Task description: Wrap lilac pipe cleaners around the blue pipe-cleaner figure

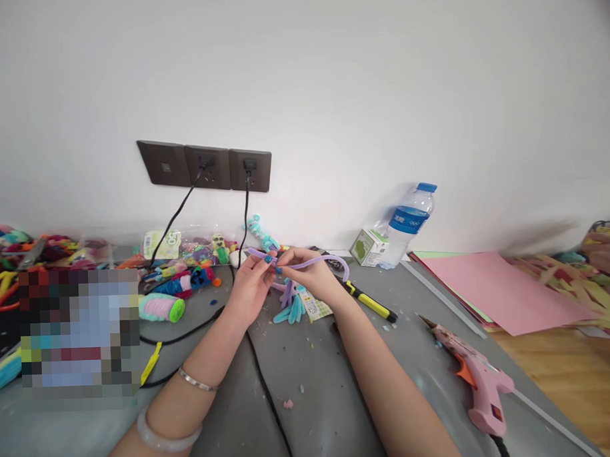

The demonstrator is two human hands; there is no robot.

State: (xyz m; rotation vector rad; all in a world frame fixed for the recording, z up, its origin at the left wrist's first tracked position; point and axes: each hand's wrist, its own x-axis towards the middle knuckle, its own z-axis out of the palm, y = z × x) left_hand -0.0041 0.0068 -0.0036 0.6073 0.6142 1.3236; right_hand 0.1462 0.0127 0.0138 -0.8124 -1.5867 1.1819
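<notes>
Between both hands runs a lilac pipe cleaner (pixel 313 260), its right end curling down over my right wrist. My left hand (pixel 250 284) pinches it near its left end, thumb and fingertips together. Close beside, my right hand (pixel 307 276) also has its fingertips closed on the pipe cleaner. Just under the hands, a bundle of turquoise pipe cleaner pieces (pixel 290 311) lies on the grey table with some purple pieces (pixel 288 292) and a printed card tag (pixel 315 306). A yellow-and-black utility knife (pixel 372 303) rests right of my right hand.
A pink glue gun (pixel 473 372) lies at the right. Behind stand a water bottle (pixel 409 221) and a small green-white box (pixel 370 247). Coloured paper (pixel 502 291) is stacked at right. A black cable (pixel 263 383) crosses the table; a yarn-like roll (pixel 160 307) and craft pieces lie left.
</notes>
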